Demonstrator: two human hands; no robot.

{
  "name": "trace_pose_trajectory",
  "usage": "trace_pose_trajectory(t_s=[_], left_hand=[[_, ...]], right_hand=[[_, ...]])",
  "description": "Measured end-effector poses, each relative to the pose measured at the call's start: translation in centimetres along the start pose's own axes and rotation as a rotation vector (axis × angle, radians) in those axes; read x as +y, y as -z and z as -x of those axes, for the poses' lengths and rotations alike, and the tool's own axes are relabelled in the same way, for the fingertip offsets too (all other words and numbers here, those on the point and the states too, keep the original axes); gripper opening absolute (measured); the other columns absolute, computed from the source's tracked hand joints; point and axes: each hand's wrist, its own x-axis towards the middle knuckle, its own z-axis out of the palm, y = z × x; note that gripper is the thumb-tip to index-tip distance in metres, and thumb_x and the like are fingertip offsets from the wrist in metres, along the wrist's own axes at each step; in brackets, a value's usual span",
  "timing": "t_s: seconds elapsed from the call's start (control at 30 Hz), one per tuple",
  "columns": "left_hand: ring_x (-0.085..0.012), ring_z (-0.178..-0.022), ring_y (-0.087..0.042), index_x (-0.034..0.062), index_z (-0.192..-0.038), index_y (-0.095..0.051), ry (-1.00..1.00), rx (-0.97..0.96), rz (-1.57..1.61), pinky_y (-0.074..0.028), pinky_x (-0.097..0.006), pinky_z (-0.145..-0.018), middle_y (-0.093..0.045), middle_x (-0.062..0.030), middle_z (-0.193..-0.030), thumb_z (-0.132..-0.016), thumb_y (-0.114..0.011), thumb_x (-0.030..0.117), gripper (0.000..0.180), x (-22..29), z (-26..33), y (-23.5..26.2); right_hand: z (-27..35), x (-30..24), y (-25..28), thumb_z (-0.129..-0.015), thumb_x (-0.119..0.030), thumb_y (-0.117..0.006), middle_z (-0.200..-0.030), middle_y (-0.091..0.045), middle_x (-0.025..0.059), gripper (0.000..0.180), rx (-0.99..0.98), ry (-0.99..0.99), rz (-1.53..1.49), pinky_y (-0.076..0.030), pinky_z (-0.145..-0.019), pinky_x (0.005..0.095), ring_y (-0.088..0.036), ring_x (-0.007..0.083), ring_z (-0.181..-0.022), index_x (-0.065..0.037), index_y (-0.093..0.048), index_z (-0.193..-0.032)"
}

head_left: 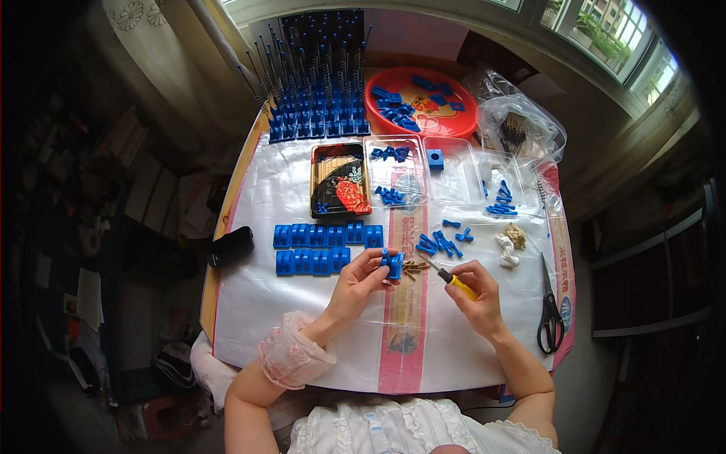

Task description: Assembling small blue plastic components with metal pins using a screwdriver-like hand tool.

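Left fingers (366, 261) pinch a blue block (395, 265), right fingers (473, 271) wrap a yellow-handled screwdriver (463, 288); this block seems unfinished, block rows (321, 262) beyond the left perhaps done, small blue parts (427, 244) beyond the right unused.

A head-worn fisheye looks down at the table (454, 348).

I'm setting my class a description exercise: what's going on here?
A person's left hand holds a blue plastic part; the right hand grips a yellow-handled tool, probably a screwdriver, its tip apart from the part. Two rows of blue blocks sit to the left; small brass-coloured pieces lie nearby.
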Motion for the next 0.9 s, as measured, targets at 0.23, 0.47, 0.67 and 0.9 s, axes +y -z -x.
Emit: trace_pose_trajectory(t_s=[0.23, 0.47, 0.67, 0.9], left_hand=[[-0.0137, -0.093, -0.067, 0.0031, -0.132, -0.056, -0.043, -0.033, -0.029, -0.056, -0.026, -0.081, -0.065, -0.0089, -0.109, -0.102, -0.055, 0.011, 0.031, 0.0, 0.0, -0.1], [-0.0139, -0.092, -0.067, 0.0016, -0.13, -0.057, -0.075, -0.063, -0.064, -0.057, -0.027, -0.081, -0.066, -0.0091, -0.112, -0.101, -0.055, 0.009, 0.031, -0.4, 0.1, -0.3], [-0.0129, -0.092, -0.066, 0.0008, -0.129, -0.058, -0.061, -0.041, -0.048, -0.057, -0.028, -0.081, -0.066, -0.0093, -0.115, -0.099, -0.056, 0.008, 0.031, -0.1, 0.3, -0.3], [-0.0097, -0.089, -0.065, 0.0005, -0.127, -0.059, -0.093, -0.037, -0.14, -0.057, -0.026, -0.079, -0.068, -0.006, -0.104, -0.1, -0.056, 0.008, 0.029, -0.2, 0.2, -0.2]], right_hand=[[-0.3, -1.3, -0.1, -0.076, 0.0, -0.08, -0.081, -0.071, 0.0106, 0.024, 0.015, 0.386, 0.34, -0.052, -0.061, 0.0291, -0.07, 0.0192, -0.069, -0.001, -0.069, -0.098], [-0.1, -1.5, -0.2, -0.075, 0.0, -0.081, -0.082, -0.071, 0.0113, 0.024, 0.003, 0.368, 0.366, -0.052, -0.061, 0.0296, -0.07, 0.0231, -0.07, -0.001, -0.07, -0.097], [0.0, -1.5, -0.2, -0.076, -0.001, -0.08, -0.084, -0.072, 0.0118, 0.023, 0.0, 0.358, 0.377, -0.053, -0.062, 0.0292, -0.071, 0.0231, -0.071, 0.0, -0.071, -0.097], [0.1, -1.3, -0.3, -0.079, -0.003, -0.079, -0.083, -0.073, 0.0117, 0.021, -0.015, 0.272, 0.335, -0.054, -0.064, 0.0271, -0.071, 0.0179, -0.071, 0.001, -0.071, -0.098]])
